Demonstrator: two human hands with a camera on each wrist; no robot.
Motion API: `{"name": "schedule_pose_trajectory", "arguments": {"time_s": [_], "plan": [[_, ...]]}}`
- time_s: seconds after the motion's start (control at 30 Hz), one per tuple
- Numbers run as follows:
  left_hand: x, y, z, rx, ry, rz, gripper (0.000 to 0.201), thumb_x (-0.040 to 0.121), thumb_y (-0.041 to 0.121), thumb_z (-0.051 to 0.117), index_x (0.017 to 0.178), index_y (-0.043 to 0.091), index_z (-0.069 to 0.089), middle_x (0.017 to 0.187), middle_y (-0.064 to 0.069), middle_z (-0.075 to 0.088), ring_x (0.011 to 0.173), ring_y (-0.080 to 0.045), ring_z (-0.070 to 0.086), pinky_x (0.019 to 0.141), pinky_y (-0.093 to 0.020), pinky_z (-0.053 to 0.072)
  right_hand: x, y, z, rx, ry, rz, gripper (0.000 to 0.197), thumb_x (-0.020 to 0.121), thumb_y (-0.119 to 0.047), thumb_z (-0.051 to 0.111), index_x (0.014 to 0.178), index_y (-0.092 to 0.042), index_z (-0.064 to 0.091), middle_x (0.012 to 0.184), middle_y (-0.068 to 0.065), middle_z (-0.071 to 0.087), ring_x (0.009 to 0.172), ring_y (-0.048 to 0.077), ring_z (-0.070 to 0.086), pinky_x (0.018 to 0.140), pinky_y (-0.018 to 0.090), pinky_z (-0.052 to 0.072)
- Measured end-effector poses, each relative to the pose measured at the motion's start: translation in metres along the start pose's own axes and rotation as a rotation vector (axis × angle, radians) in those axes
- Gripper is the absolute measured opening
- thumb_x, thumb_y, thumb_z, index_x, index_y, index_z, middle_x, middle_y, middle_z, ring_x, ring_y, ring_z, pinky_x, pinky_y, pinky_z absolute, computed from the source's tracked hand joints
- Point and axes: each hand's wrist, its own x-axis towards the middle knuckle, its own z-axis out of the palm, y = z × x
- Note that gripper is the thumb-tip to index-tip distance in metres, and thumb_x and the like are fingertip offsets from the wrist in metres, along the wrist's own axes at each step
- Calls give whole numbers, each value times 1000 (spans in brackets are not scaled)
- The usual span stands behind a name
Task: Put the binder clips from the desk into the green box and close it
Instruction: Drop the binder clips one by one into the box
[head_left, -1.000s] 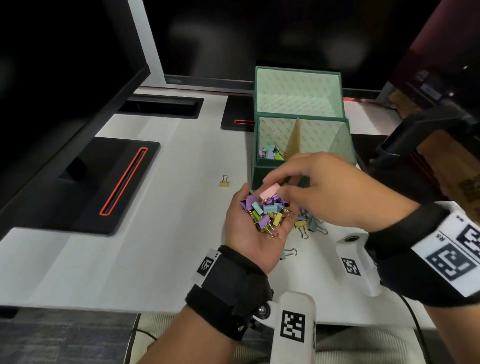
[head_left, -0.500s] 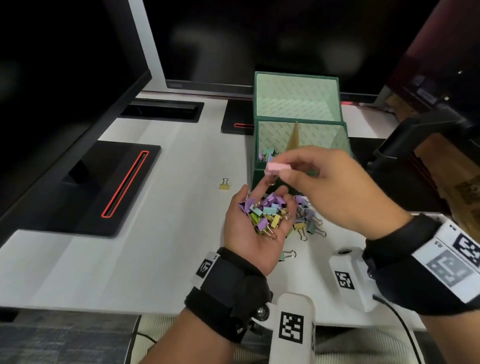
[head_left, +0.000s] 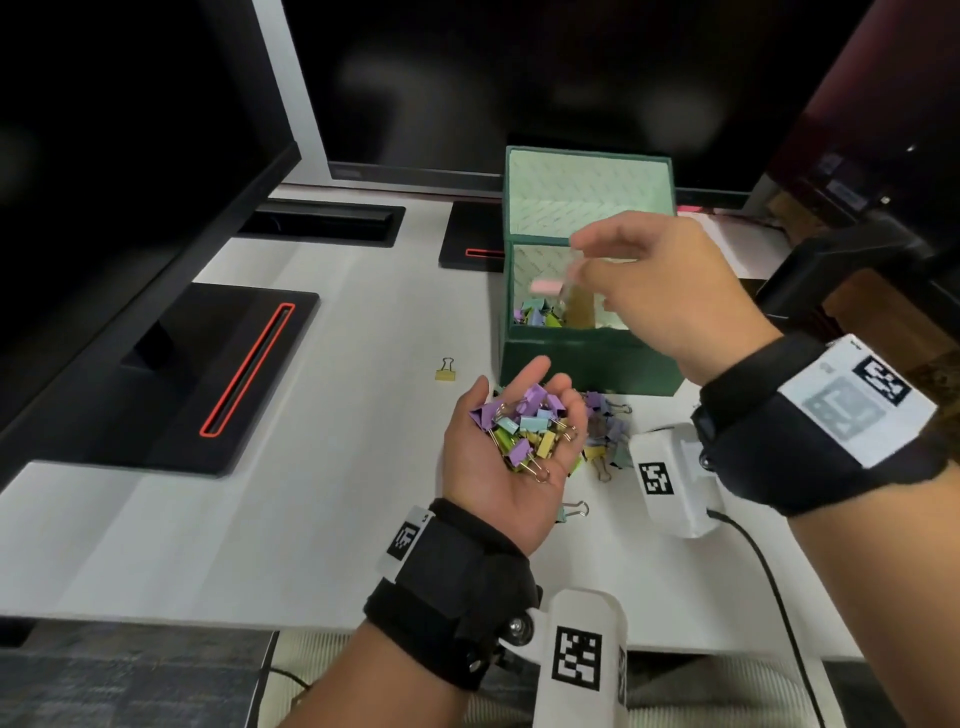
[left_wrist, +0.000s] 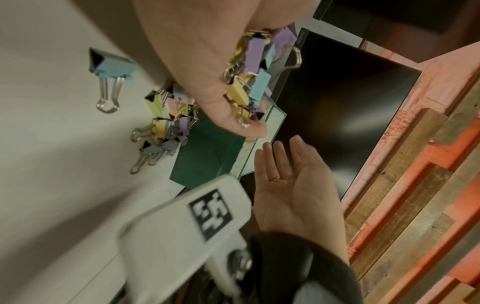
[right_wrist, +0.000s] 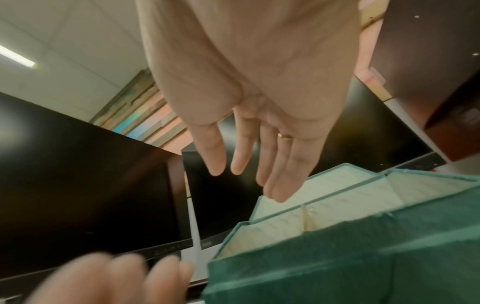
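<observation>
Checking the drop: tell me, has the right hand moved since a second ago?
Yes. The right hand went from above the left hand to over the green box.

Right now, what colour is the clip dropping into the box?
Pink binder clip; head view shows it best.

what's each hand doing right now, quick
Left hand: palm up, cupped around a pile of binder clips.
Right hand: open above the green box, pink clip just released.
</observation>
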Motion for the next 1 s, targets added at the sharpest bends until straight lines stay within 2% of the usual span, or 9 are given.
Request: {"name": "schedule_pose_trajectory", "arguments": {"time_s": [0.13,0.27,0.33,0.47,0.53,0.7,0.77,0.87,1.0], "plan": [[3,4,-1,-32,-9,6,51,98,34,45,95,-7,74,94,-21,71,76,-29,71,68,-38,62,-26,-6,2,-91,-220,-106,19,92,-21,63,108,-29,69,97,-14,71,89,1,64,83,19,49],[2,2,0,42,-28,15,54,99,37,39,86,1,77,97,-17,73,87,-27,70,99,-41,48,-45,-7,4,-358,-464,-161,19,91,-26,65,105,-36,72,89,-18,68,83,-5,63,70,0,44],[1,0,2,57,-24,14,48,98,37,40,93,3,73,99,-16,73,89,-26,70,103,-41,44,-46,-5,5,-475,-494,-187,21,90,-25,65,108,-35,72,86,-19,61,79,-6,58,67,-3,40],[0,-3,4,58,-12,17,46,98,35,43,81,4,73,83,-14,74,71,-25,73,81,-42,56,-46,-3,10,-564,-465,-231,17,90,-27,65,102,-34,75,95,-11,54,78,4,53,67,14,44],[-2,-2,7,56,-29,20,43,98,35,43,84,4,70,83,-14,74,70,-24,73,78,-42,57,-46,-3,11,-545,-447,-232,14,89,-28,66,97,-35,75,99,-9,54,82,6,54,73,22,47],[-2,2,10,30,-69,38,41,98,36,41,100,4,68,94,-14,73,89,-26,69,90,-40,53,-48,-4,8,-277,-317,-172,8,90,-27,67,94,-31,73,84,-14,66,78,7,65,64,5,44],[-2,3,10,-15,-62,19,45,98,34,42,96,-2,70,83,-15,71,82,-26,67,82,-38,57,-48,-9,4,-43,-268,-111,7,91,-21,67,93,-23,73,72,-11,73,69,15,70,62,10,51],[-3,4,7,-32,-43,3,51,99,34,42,99,-9,69,73,-17,69,72,-28,69,74,-36,61,-45,-4,-1,40,-118,-116,7,88,-24,70,92,-23,75,74,-3,73,62,6,65,61,20,54],[-4,9,6,-17,15,24,51,98,35,46,104,-9,71,92,-21,72,71,-28,72,64,-36,62,-35,8,0,116,-67,7,6,86,-21,72,92,-20,73,73,4,70,54,8,61,60,25,57]]}}
